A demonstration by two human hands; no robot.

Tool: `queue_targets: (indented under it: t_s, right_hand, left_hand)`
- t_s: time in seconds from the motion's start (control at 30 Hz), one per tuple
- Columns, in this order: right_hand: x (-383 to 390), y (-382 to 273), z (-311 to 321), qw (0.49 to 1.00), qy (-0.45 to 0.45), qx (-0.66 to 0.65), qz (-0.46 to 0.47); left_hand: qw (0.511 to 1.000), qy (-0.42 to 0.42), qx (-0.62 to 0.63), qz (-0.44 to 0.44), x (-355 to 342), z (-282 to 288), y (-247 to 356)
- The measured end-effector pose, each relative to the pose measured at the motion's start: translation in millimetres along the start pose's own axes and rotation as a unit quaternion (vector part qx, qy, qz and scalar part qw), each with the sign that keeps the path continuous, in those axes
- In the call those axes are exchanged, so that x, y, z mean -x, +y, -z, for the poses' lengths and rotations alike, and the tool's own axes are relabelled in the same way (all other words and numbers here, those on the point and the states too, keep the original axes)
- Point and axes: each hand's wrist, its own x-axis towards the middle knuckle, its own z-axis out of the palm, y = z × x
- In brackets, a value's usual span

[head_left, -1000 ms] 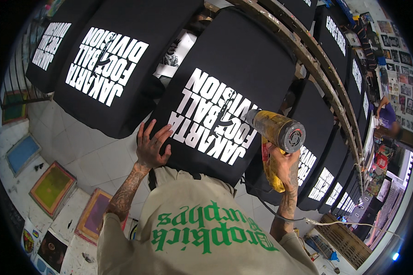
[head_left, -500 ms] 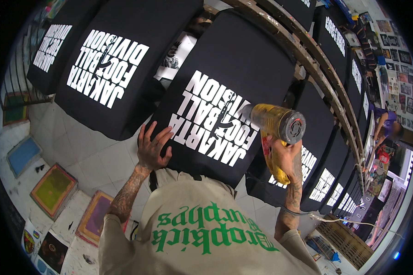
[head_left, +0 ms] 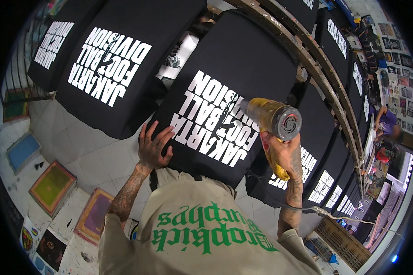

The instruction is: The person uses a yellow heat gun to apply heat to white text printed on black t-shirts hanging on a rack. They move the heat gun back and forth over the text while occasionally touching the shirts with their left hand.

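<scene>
A black T-shirt (head_left: 243,46) with a bold white print lies stretched flat in front of me. My right hand (head_left: 284,153) grips the handle of a yellow heat gun (head_left: 268,114), whose grey nozzle points left over the print, apart from the cloth as far as I can tell. On the near left edge of the shirt rests my left hand (head_left: 155,145), fingers spread and holding nothing. The gun's lower handle is partly hidden by my right fingers.
More printed black shirts (head_left: 137,27) line up on both sides. A long wooden rail (head_left: 316,68) runs past their far ends. The gun's cable (head_left: 328,214) trails right. Framed screens (head_left: 53,189) lean at the left. Another person (head_left: 387,121) is at the far right.
The heat gun has shifted slightly left and up over the print, tilting a little, with my right hand on it. My left hand stays in nearly the same place.
</scene>
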Motion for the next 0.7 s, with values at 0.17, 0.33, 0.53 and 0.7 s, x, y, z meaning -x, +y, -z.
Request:
queue_targets:
  t_s: [0.17, 0.33, 0.53, 0.7]
  right_hand:
    - [-2.7, 2.4, -5.4, 1.000, -0.017, -0.005, -0.013]
    - [3.9, -1.4, -12.1, 0.999, -0.033, -0.033, 0.000]
    - [2.4, -3.9, -7.2, 0.997, -0.064, -0.022, -0.031]
    - [4.2, -1.2, -8.5, 0.998, -0.031, -0.015, 0.048]
  left_hand:
    - [1.000, 0.002, 0.015, 0.005, -1.2, 1.1, 0.5]
    - [1.000, 0.002, 0.000, 0.000, 0.4, -0.8, -1.2]
    - [1.000, -0.006, 0.001, 0.005, 1.7, 0.8, -0.8]
    - [1.000, -0.001, -0.002, 0.000, 2.6, -0.9, -1.2]
